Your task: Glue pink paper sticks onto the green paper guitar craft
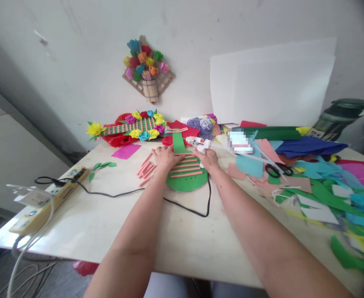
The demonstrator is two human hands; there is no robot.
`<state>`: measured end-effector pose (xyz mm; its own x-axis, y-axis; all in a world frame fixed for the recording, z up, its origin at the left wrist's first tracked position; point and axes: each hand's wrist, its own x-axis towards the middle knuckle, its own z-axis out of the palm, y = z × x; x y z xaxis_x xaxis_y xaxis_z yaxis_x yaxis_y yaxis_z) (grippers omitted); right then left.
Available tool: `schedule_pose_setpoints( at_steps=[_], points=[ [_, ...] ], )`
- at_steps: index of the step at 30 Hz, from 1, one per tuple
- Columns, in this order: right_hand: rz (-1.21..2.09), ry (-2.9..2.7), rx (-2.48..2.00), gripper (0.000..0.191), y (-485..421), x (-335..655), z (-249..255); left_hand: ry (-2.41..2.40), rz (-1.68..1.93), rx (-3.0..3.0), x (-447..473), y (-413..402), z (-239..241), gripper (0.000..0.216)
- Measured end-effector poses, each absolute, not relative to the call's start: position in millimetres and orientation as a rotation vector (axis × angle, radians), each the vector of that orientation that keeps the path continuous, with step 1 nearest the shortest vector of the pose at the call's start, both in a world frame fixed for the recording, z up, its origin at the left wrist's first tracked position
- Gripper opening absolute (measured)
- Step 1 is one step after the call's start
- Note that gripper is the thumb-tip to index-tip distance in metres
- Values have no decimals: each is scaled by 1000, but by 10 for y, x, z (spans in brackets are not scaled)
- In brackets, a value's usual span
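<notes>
A green guitar-shaped cutout (188, 183) lies on the table, with several pink paper sticks (186, 170) set across its body in rows. My left hand (165, 158) rests at the cutout's upper left edge, fingers spread, its thumb touching the topmost stick. Closed around a white hot glue gun (201, 145), my right hand (210, 161) is at the cutout's right edge. The gun's nozzle points left, over the green neck (178, 142). Loose pink sticks (146, 170) lie left of my left hand.
A power strip (49, 200) sits at left, with a black cord (107, 194) running under the cutout. Behind stands a flower-decorated paper guitar (135, 126). Scissors (278, 169), a phone (240, 141) and coloured paper scraps (321, 190) cover the right side. A dark bottle (340, 120) stands at far right.
</notes>
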<state>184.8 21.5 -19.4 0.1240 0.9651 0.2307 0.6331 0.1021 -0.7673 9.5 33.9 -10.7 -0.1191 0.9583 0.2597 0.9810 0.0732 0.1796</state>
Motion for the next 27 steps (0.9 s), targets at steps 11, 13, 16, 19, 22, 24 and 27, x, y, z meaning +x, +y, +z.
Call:
schedule_pose_setpoints(
  at_steps=[11,13,16,19,22,24,27],
  points=[
    [533,-1600,-1620,37,226,1846,-207,-2456,-614,-2018,-313,334,-51,71],
    [533,-1599,-1620,38,225,1845,-207,-2442,-619,-2036,-346,308,-52,69],
    [536,-1604,-1615,38,216,1846,-199,-2426,-632,-2061,-361,297,-66,68],
    [534,-1619,-1616,38,206,1845,-189,-2416,-610,-2089,-372,323,-102,71],
    [523,-1633,-1638,38,203,1839,-184,-2414,-562,-2093,-390,363,-148,75],
    [515,-1641,-1656,38,205,1835,-183,-2412,-539,-2092,-401,384,-173,78],
    [504,-1658,-1674,39,206,1832,-182,-2405,-522,-2106,-414,401,-195,80]
  ],
)
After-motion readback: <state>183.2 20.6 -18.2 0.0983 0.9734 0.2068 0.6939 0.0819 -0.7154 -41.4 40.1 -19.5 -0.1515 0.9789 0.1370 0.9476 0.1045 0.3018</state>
